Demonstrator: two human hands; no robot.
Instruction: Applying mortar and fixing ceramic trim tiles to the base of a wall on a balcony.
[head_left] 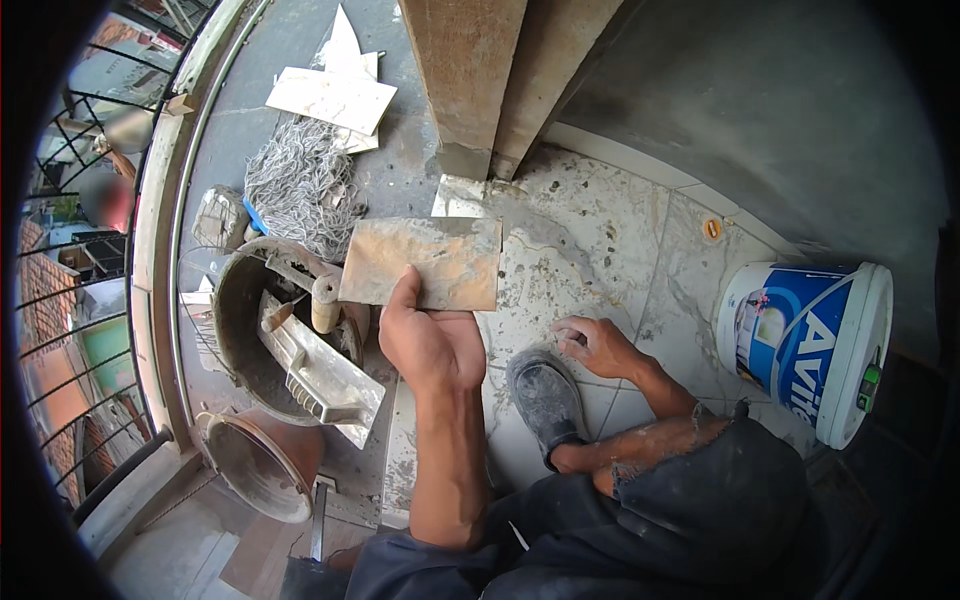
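My left hand (432,345) is closed on a rectangular tile piece (430,262), brown and smeared with dried grey mortar. Its thumb lies on the upper face while the other fingers go underneath, out of sight. The piece is held above the floor, near the foot of a wooden post. My right hand (604,350) hovers by my dark, dusty shoe (545,395), fingers loosely bent and apart, with nothing visible in them. Beside my left hand stands a mortar-caked tub (238,330) with a light-coloured float (325,375) and a wooden-handled tool (325,303) across it.
A blue and white paint bucket (790,340) stands at right, a green tool (871,387) on its lid. An orange ring-like object (712,230) lies nearby. At left are a dirty bucket (262,468), a string mop (300,175), broken tiles (335,97) and a railing. Wooden posts (465,80) rise ahead.
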